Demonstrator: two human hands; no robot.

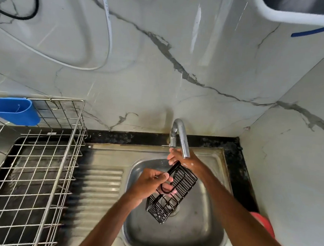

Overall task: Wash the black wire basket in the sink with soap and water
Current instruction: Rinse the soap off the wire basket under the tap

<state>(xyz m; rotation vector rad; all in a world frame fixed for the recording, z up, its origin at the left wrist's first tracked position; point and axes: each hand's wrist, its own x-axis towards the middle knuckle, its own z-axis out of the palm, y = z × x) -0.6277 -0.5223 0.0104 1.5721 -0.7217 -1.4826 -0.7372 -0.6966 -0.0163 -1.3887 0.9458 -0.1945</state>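
At the left stands one steel rack [27,170], with one blue cup [13,110] at its back corner. Next is the left hand [149,182]: its fingers are curled round a wire loop on the side of the one basket [173,193]. The basket hangs tilted over the bowl of the one sink [202,242] and seems not to touch the bottom. It looks light and stiff, but its thin wires are probably slippery with soap and could bend, so the thicker frame and the loops seem the best places to hold. The right hand [185,159], with a little foam on it, curls its fingers on the basket's upper end, just under the one tap [181,136]. At the far right one red thing [263,224] shows only partly.
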